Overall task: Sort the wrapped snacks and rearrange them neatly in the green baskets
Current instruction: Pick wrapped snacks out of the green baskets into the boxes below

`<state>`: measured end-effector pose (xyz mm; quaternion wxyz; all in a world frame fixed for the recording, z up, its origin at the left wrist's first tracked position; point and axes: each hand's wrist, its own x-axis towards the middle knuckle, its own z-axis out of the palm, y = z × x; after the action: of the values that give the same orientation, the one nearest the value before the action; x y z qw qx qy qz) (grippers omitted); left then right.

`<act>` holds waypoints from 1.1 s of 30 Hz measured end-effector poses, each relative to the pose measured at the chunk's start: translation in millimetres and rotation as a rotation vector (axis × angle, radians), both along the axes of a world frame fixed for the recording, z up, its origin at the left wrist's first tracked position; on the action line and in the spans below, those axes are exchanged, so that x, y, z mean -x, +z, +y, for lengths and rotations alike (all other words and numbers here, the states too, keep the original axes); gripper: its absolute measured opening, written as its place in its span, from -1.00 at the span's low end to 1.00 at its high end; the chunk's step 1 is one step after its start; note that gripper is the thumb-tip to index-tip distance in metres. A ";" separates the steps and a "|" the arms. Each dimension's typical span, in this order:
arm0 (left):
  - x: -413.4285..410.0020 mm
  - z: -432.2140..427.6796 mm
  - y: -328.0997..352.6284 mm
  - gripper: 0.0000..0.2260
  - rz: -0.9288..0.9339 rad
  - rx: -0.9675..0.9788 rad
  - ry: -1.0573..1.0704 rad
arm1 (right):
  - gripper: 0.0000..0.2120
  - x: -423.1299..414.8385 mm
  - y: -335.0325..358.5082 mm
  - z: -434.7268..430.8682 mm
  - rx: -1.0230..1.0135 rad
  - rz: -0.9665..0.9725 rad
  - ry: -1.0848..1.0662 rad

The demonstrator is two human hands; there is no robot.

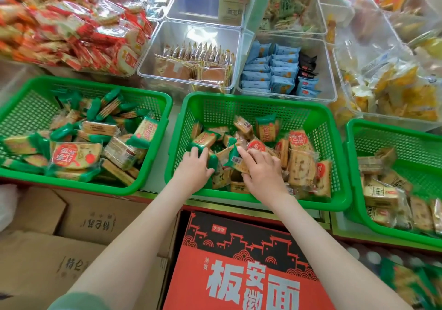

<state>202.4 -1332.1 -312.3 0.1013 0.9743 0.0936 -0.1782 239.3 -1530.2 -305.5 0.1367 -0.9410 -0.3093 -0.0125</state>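
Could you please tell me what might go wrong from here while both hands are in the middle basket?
1. The left hand curls over green-ended packs in a loose heap, so neighbouring packs may get dragged along and stay mixed.
2. The red-label packs leaning at the near right wall of the middle basket sit close to its rim. The right hand, working beside them, could nudge some out towards the red carton below.

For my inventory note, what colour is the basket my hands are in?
Green basket, head view.
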 end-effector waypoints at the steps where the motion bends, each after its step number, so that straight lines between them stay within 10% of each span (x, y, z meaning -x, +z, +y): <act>1: 1.2 -0.4 -1.1 -0.41 -0.061 -0.064 -0.038 | -0.35 -5.2 -0.4 2.4 0.037 0.016 -0.008; 7: -19.8 12.2 2.9 -0.83 -0.334 -0.352 -0.093 | -0.33 -23.1 -3.0 7.4 0.088 -0.048 -0.062; 17: -64.4 5.6 -5.6 -0.58 0.042 -0.014 0.093 | -0.32 -27.6 -5.4 0.9 0.080 -0.062 -0.052; 23: -45.8 -6.8 20.8 -0.54 -0.257 -0.124 0.204 | -0.32 -16.5 5.4 -22.8 -0.041 -0.157 -0.080; 29: 0.0 -80.5 55.5 -0.57 -0.840 0.255 0.116 | -0.32 11.3 21.9 -89.4 -0.166 -0.129 -0.188; 33: 44.8 -178.5 52.3 -0.55 -0.808 0.512 -0.065 | -0.41 42.4 26.0 -157.5 -0.255 -0.110 -0.320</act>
<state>157.5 -1510.6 -260.0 0.3608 0.9117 -0.0305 0.1942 197.0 -1687.6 -279.5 0.2338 -0.9511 -0.1590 -0.1246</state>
